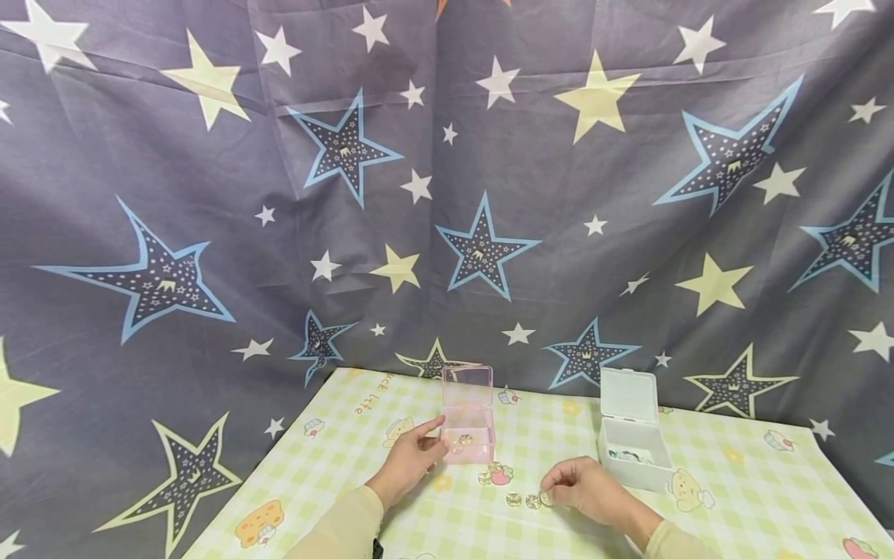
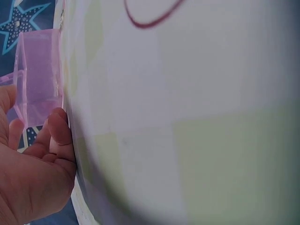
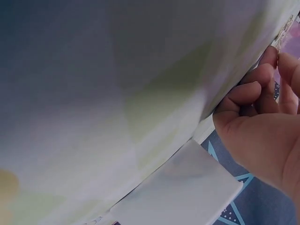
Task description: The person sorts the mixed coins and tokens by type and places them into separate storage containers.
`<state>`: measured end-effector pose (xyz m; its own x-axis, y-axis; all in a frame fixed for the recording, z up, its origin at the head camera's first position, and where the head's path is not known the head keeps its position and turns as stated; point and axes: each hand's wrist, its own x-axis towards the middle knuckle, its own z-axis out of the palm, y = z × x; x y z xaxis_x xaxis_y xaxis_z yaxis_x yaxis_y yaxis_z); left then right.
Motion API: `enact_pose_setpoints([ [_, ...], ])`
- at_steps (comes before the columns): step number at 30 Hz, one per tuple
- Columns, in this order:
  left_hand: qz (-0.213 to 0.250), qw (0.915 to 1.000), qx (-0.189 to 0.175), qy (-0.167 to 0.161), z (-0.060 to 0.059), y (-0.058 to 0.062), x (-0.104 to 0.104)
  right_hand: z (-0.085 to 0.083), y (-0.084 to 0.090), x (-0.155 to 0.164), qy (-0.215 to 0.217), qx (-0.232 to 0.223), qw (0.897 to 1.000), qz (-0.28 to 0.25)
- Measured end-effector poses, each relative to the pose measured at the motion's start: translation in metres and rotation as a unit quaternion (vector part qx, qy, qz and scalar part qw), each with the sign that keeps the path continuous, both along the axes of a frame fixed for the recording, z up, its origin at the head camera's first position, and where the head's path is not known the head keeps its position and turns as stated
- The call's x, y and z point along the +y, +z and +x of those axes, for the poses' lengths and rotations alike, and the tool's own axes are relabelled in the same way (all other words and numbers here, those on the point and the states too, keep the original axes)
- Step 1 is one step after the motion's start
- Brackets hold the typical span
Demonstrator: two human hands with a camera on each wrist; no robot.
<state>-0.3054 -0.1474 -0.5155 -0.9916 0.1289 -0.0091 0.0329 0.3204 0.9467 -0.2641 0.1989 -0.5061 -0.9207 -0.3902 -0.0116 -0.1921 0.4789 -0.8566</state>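
A clear pink box [image 1: 469, 452] stands with its lid raised and a few round gold pieces [image 1: 466, 439] in it. My left hand [image 1: 414, 458] is at its left side, fingers loosely bent, holding nothing; in the left wrist view the fingertips are close to the pink box [image 2: 41, 75], and whether they touch it I cannot tell. Several round gold openwork pieces [image 1: 514, 500] lie on the cloth in front of the box. At the right end of their row my right hand [image 1: 583, 489] pinches one gold piece [image 3: 280, 49] between thumb and forefinger, low over the cloth.
A white box [image 1: 635, 470] with its lid up stands right of my right hand and holds small dark green and pale items. Green-and-white checked cloth [image 1: 321, 481] covers the table. Behind the table hangs a grey star-patterned curtain [image 1: 391, 326].
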Motion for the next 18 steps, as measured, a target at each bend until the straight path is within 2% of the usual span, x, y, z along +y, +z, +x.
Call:
enact_pose_setpoints([
  [6, 0.002, 1.0, 0.001, 0.003, -0.0011, -0.0017, 0.0001, -0.0004, 0.0005, 0.001, -0.01, 0.005, 1.0, 0.03],
  [13, 0.0, 1.0, 0.003, 0.008, -0.0009, -0.0016, -0.0002, -0.0013, 0.0012, 0.0024, 0.0, -0.002, 1.0, 0.018],
  [18, 0.003, 1.0, 0.0, 0.001, -0.0017, -0.002, -0.0009, -0.0019, 0.0041, 0.001, -0.008, 0.0, 1.0, 0.015],
])
